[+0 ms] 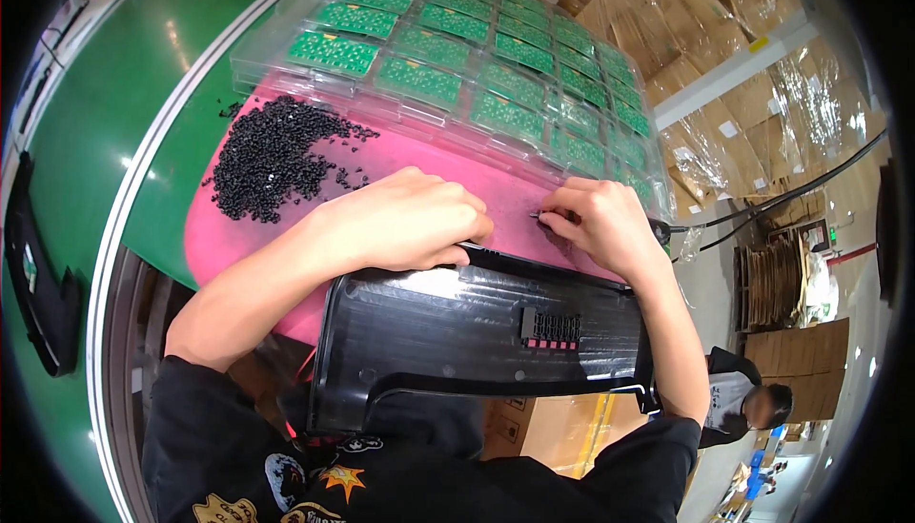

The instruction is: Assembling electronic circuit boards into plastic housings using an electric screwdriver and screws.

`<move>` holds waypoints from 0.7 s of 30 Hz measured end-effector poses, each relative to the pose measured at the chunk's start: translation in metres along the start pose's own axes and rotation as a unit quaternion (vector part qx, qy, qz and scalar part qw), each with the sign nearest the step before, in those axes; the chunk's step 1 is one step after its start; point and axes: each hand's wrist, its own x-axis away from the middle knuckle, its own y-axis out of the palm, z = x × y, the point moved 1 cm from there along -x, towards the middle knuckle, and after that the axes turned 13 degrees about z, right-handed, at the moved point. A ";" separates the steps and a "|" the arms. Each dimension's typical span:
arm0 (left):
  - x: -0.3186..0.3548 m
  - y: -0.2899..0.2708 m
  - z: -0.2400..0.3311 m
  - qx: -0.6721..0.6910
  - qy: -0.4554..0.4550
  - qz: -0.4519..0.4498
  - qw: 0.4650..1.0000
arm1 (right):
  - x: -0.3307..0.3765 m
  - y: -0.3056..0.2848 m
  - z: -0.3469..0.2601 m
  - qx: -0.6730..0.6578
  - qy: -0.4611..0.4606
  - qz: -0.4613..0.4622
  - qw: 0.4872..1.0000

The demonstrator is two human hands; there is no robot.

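A large black plastic panel [448,332] lies tilted in front of my body, its far edge against the pink mat [515,199]. My left hand [410,223] is closed, its fingers curled down at the panel's far edge; the fingertips are partly hidden. Beyond that edge, my right hand [602,223] pinches a small dark piece [536,215] between thumb and forefinger, just over the mat. What kind of piece it is, I cannot tell. In the panel is a slotted grille [553,327], with pink showing through its lower row.
A heap of small black parts [272,156] spreads over the mat's left side. Clear trays of green circuit boards [443,51] stand behind it. Black cables [782,201] run in from the right. Wrapped cartons [753,103] are stacked beyond; another person [734,399] is at lower right.
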 end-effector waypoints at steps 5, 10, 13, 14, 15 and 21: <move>-0.001 0.001 -0.009 -0.014 -0.021 0.002 1.000 | -0.027 0.005 0.009 -0.008 0.036 -0.040 0.999; -0.004 0.012 -0.014 -0.011 -0.010 0.066 0.998 | -0.089 0.013 0.035 0.025 0.104 0.108 0.988; -0.005 0.013 -0.008 -0.021 0.017 0.082 0.996 | -0.123 0.025 0.072 0.076 0.091 0.163 0.979; -0.011 0.019 -0.017 -0.011 0.028 0.078 0.997 | -0.129 0.040 0.092 0.110 0.078 0.182 0.974; -0.010 0.020 -0.016 -0.018 0.030 0.074 0.997 | -0.135 0.052 0.103 0.107 0.079 0.190 0.973; -0.004 0.009 -0.020 0.029 0.024 0.053 0.998 | -0.155 0.067 0.099 0.099 0.100 0.088 0.986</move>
